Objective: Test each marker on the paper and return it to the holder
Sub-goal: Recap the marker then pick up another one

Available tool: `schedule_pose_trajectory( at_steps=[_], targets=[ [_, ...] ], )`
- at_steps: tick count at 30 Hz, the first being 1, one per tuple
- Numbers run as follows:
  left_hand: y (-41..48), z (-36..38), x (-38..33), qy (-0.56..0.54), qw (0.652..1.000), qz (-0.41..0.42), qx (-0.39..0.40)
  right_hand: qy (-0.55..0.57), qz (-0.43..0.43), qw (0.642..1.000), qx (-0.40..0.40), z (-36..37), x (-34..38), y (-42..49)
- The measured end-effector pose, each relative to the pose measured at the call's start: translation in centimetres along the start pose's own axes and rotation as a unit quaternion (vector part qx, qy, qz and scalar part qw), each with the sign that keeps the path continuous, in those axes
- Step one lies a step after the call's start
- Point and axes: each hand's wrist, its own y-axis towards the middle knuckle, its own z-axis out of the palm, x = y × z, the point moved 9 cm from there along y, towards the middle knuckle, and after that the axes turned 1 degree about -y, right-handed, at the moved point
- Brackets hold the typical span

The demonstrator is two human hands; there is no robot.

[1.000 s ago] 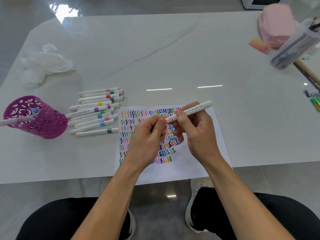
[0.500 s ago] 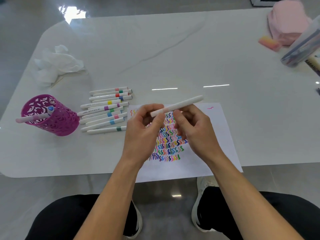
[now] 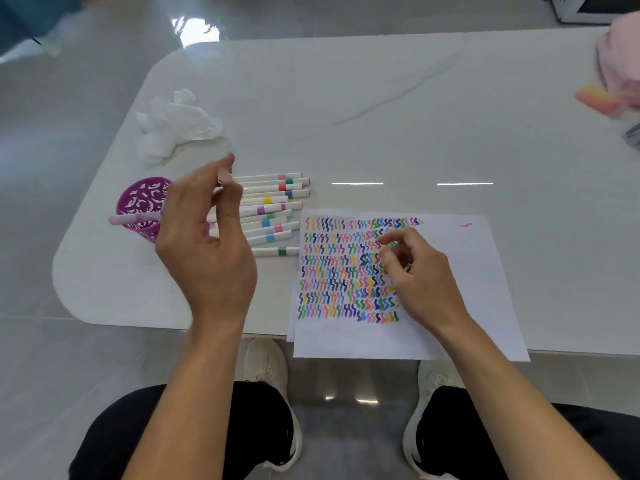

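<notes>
Left hand (image 3: 207,251) is raised over the near-left part of the white marble-look worktop (image 3: 381,116), back of the hand toward the camera. Its fingers (image 3: 229,160) are curled inward, thumb against index, pinching a slim white marker pen (image 3: 223,176). Only a short pale end shows at the fingertips, blurred; the rest is hidden behind the hand

Just left of these fingers and a little lower: a purple perforated plastic cup-shaped holder (image 3: 138,199), its right side covered by the hand. A white marker with a pink end (image 3: 131,220) pokes out over its rim, away from the fingers. Whether the held marker touches the holder: cannot tell

Just right of the left fingers: a row of white markers with coloured bands (image 3: 273,216) lying side by side on the worktop, their near ends hidden behind the hand. Beyond the fingers: a crumpled white tissue (image 3: 176,123)

Right hand (image 3: 426,282) hovers low over a white sheet of paper covered in rows of many-coloured squiggles (image 3: 450,327). Its fingers (image 3: 391,237) are loosely curled with nothing visible in them. The squiggles lie under and left of them; one lone pink stroke (image 3: 465,225) lies to their right. The sheet's near edge overhangs the worktop

Far right of the right fingers: a pink-orange block (image 3: 597,100) beside a pink cloth bundle (image 3: 620,64)
</notes>
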Motion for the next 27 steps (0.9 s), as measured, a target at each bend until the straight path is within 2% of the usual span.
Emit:
schedule_pose_trajectory(
  at_steps=[5,9,16,19,24,27],
  targets=[
    [0.9,-2.8,-0.4,0.067,0.993,0.068,-0.068,-0.018,-0.002,1.0,0.005,0.5,0.0,0.1],
    [1.8,-4.6,1.3,0.06,0.993,0.015,-0.102,-0.016,0.0,1.0,0.001,0.5,0.1,0.1],
    [2.2,-4.9,4.6,0.09,0.992,-0.063,-0.07,-0.018,0.002,1.0,-0.005,0.6,0.2,0.3],
    [2.1,-4.7,4.3,0.11,0.99,-0.054,-0.069,-0.022,0.002,1.0,-0.008,0.5,0.1,0.3],
    [2.2,-5.3,3.6,0.077,0.993,-0.016,-0.09,-0.012,0.0,1.0,-0.015,0.4,0.1,0.4],
    [2.2,-5.5,3.5,0.068,0.992,-0.02,-0.102,-0.006,-0.003,1.0,-0.017,0.2,0.2,0.3]
  ],
)
